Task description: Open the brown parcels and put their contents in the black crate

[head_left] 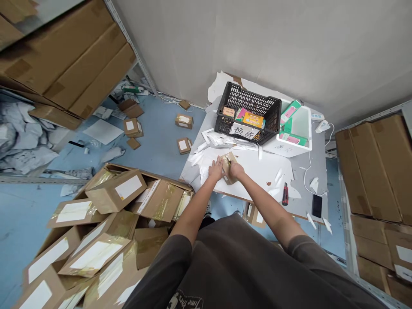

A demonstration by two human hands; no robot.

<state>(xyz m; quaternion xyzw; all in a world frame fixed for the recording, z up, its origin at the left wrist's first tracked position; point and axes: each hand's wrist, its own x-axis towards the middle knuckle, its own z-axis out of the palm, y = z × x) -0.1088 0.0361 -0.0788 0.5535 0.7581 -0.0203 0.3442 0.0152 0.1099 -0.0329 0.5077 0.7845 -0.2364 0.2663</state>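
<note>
A small taped cardboard box (228, 177) lies on the white-covered part of the table in front of me. My left hand (216, 169) grips its left edge, fingers against the side. In my right hand (237, 170), closed in a fist, is a slim dark box cutter (229, 162), its tip at the shiny tape on the box's top. Most of the cutter is hidden by the fingers. To the right, a red and black utility knife (285, 194) rests on the table, apart from both hands.
Behind the box stand a black plastic crate (247, 101) with small packages and a white foam box (291, 148) holding green-pink packets. A phone (317, 206) lies at the table's right. A large carton (157, 178) heaped with parcels stands left; shelves (344, 201) flank both sides.
</note>
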